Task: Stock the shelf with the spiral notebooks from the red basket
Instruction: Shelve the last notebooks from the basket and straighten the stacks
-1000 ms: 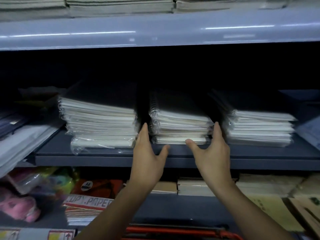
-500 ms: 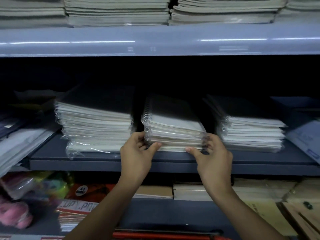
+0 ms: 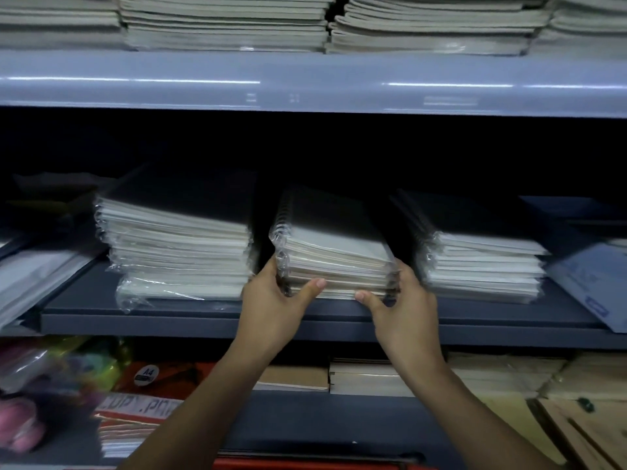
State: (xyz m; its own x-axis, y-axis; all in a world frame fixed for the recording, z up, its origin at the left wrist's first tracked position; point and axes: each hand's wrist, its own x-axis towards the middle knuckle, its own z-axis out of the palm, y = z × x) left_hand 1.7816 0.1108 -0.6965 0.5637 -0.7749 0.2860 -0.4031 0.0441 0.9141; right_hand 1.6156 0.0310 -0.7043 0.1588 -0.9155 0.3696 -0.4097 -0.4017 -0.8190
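Observation:
A middle stack of plastic-wrapped spiral notebooks (image 3: 334, 256) with dark covers sits on the grey shelf (image 3: 203, 313). My left hand (image 3: 274, 307) grips its left front corner, thumb across the front edge. My right hand (image 3: 403, 310) grips the right front corner, thumb under the front. The stack's front is turned a little to the left. Two more wrapped notebook stacks flank it: a taller left stack (image 3: 176, 252) and a right stack (image 3: 481, 262). A strip of the red basket's rim (image 3: 305, 464) shows at the bottom edge.
The shelf above (image 3: 305, 83) carries stacks of pale booklets. Blue folders (image 3: 590, 279) lean at the right, plastic sleeves (image 3: 37, 276) at the left. The lower shelf holds brown notebooks (image 3: 369, 374), envelopes (image 3: 576, 418), an A4 paper pack (image 3: 142, 405) and colourful items.
Both hands went from open beside the middle stack to gripping its front corners. The stack has shifted slightly and the camera has moved closer and tilted up.

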